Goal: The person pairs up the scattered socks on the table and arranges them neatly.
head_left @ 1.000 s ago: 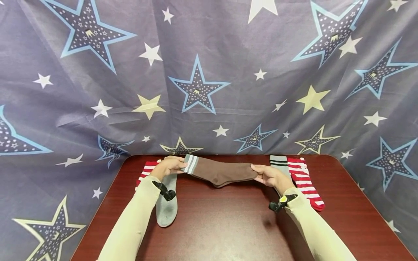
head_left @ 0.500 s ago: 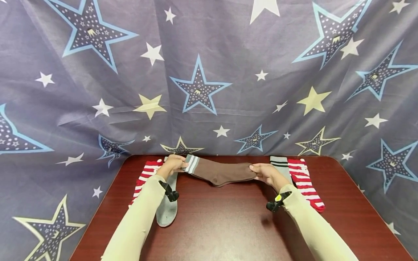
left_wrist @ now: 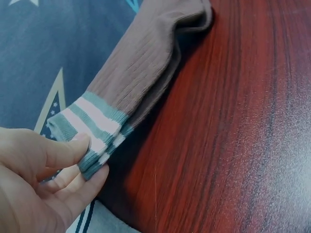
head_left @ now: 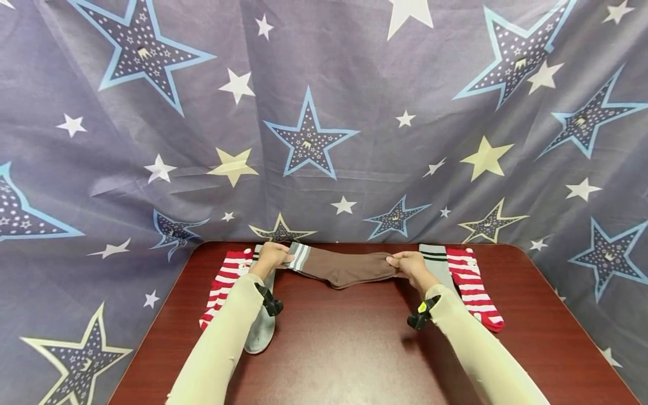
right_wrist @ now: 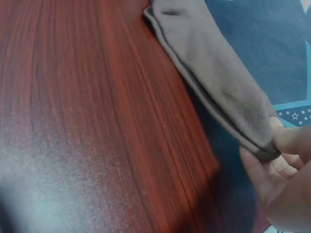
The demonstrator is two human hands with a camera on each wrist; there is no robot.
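Two brown socks [head_left: 349, 267], laid one on the other, stretch sideways between my hands near the table's far edge. Their grey cuffs [left_wrist: 95, 121] carry white stripes. My left hand [head_left: 273, 257] pinches the cuffs between thumb and fingers; in the left wrist view a second striped edge shows beneath the upper cuff. At the toe end, my right hand [head_left: 412, 267] pinches both layers, and the right wrist view shows the thumb on top of the brown toe [right_wrist: 265, 141]. The heel sags slightly toward me in the middle.
On the left lie a red-and-white striped sock [head_left: 220, 287] and a grey sock [head_left: 260, 332], partly under my left arm. On the right are another grey sock [head_left: 435, 261] with black stripes and a red-and-white sock [head_left: 473, 289]. A star-patterned curtain [head_left: 324, 197] hangs behind the reddish-brown table [head_left: 334, 349].
Both forearms have swung slightly inward, uncovering more of the left striped sock. The brown socks stay held at both ends, nearly in the same place.
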